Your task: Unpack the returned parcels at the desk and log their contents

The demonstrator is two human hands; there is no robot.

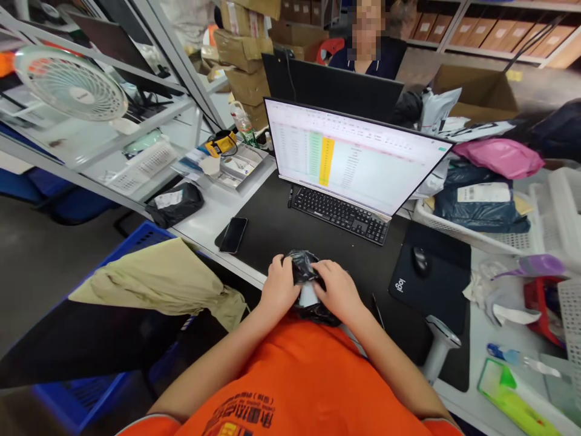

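A crumpled black plastic mailer bag (pixel 303 261) with a white label on it is between my hands, at the front edge of the desk against my orange shirt. My left hand (pixel 280 283) grips its left side, fingers curled over the top. From the right, my right hand (pixel 336 288) closes on the bag with its fingers pressed into the plastic. Whatever the bag contains is hidden. Beyond it lies a black keyboard (pixel 340 212) below a lit monitor (pixel 354 157) showing a spreadsheet. To the left is a black phone (pixel 233 235).
A mouse (pixel 420 260) and a barcode scanner (pixel 440 345) are on the right. White baskets (pixel 481 233) hold packages. Another black parcel (pixel 176 203) lies at the left desk edge, above a blue crate (pixel 149 233). A person (pixel 370 42) is behind the monitors.
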